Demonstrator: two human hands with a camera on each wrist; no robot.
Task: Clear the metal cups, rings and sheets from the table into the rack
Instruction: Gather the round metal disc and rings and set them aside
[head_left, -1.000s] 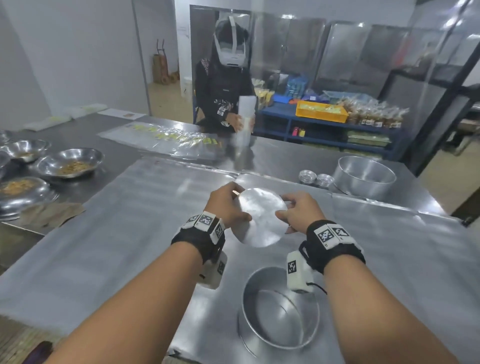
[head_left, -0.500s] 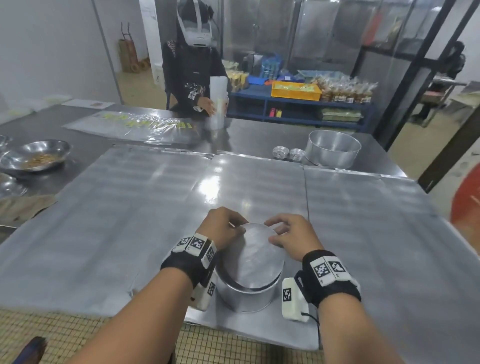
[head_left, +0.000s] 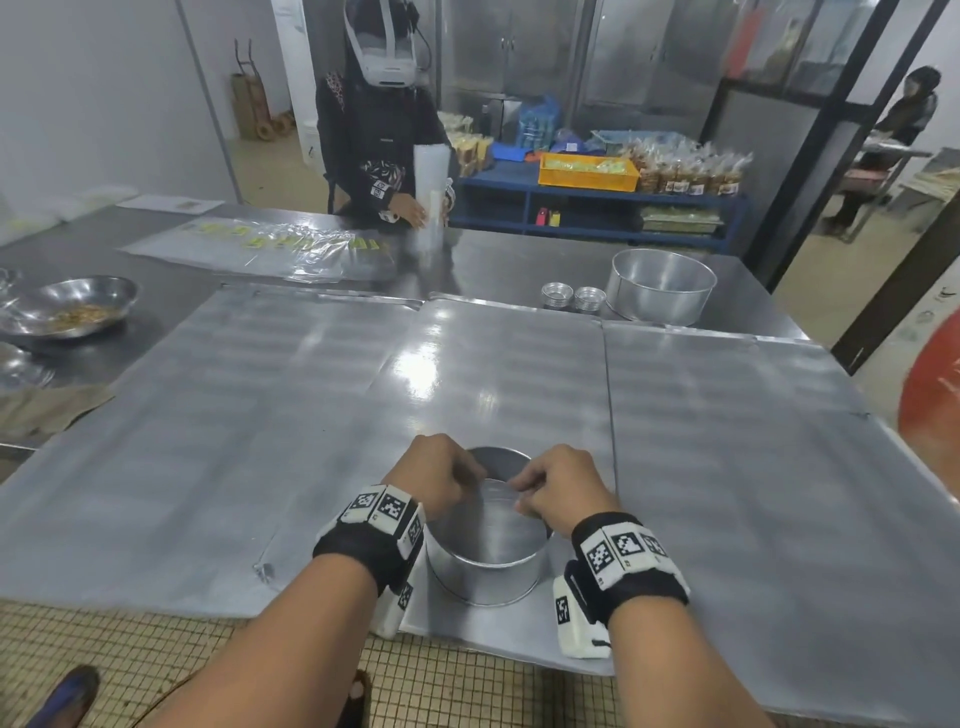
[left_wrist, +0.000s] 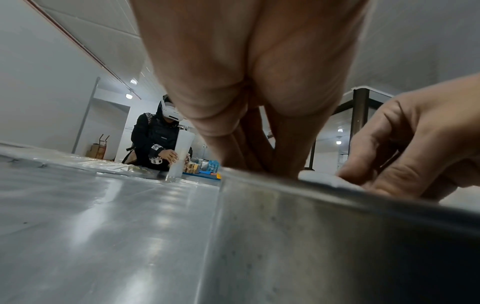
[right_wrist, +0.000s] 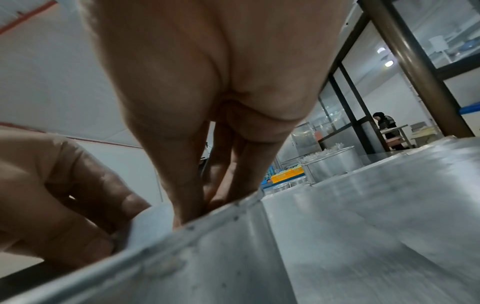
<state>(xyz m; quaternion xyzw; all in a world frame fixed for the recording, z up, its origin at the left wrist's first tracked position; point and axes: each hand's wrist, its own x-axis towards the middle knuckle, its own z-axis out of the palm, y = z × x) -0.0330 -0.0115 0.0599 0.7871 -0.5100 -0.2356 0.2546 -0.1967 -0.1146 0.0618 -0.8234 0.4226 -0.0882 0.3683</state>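
Note:
A round metal ring pan stands at the near edge of the table. A thin round metal disc sits tilted inside it, below the rim. My left hand pinches the disc's left edge and my right hand pinches its right edge, both with curled fingers reaching into the pan. In the left wrist view the disc's edge shows just above the pan wall. The right wrist view shows the disc behind the pan wall. The fingertips are hidden inside the pan.
Large flat metal sheets cover the table. A bigger metal pan and two stacks of small metal cups stand at the far right. Metal bowls sit at the left. A person works across the table.
The disc, held up between both hands above the table a second ago, has come down over the ring pan and now sits inside it, still pinched by both hands.

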